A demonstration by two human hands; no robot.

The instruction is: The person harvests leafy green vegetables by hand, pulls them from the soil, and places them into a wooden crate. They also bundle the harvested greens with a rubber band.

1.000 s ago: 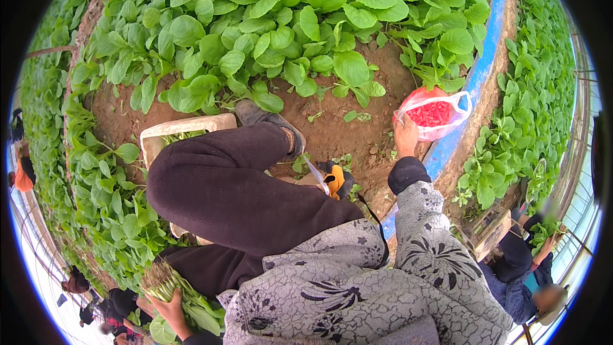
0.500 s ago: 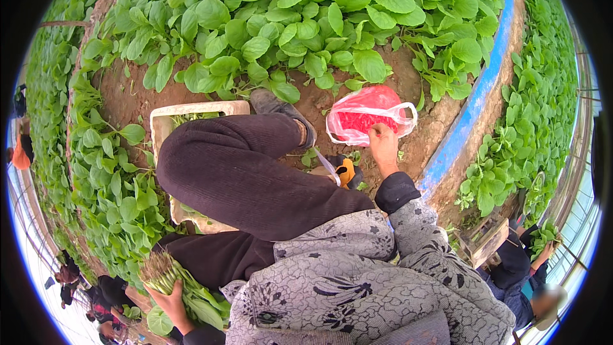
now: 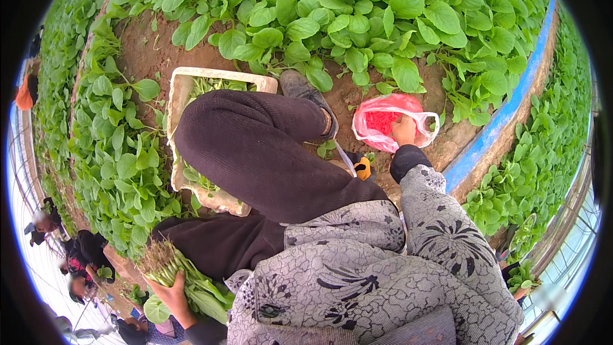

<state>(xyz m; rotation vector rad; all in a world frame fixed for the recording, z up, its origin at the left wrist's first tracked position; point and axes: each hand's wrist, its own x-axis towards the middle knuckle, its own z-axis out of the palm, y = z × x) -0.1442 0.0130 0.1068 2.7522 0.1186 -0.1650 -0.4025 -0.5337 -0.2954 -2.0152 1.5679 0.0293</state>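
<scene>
- Your right hand (image 3: 403, 130) dips inside the red plastic bag (image 3: 385, 122), fingers hidden, grip unclear.
- Bag's limp, light: take its handles.
- Left of it, your left hand (image 3: 171, 294) clutches a greens bundle (image 3: 175, 268).

greenhouse farm: leafy crop beds (image 3: 357, 19), soil (image 3: 150, 48)

Bag (image 3: 383, 121) on soil w/ right hand (image 3: 403, 130) in it; crate (image 3: 182, 89) left, under knee (image 3: 249, 147).

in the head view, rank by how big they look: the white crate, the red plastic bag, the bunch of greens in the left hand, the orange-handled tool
1. white crate, partly hidden by the leg
2. bunch of greens and red plastic bag: too alike to rank
3. orange-handled tool
</scene>
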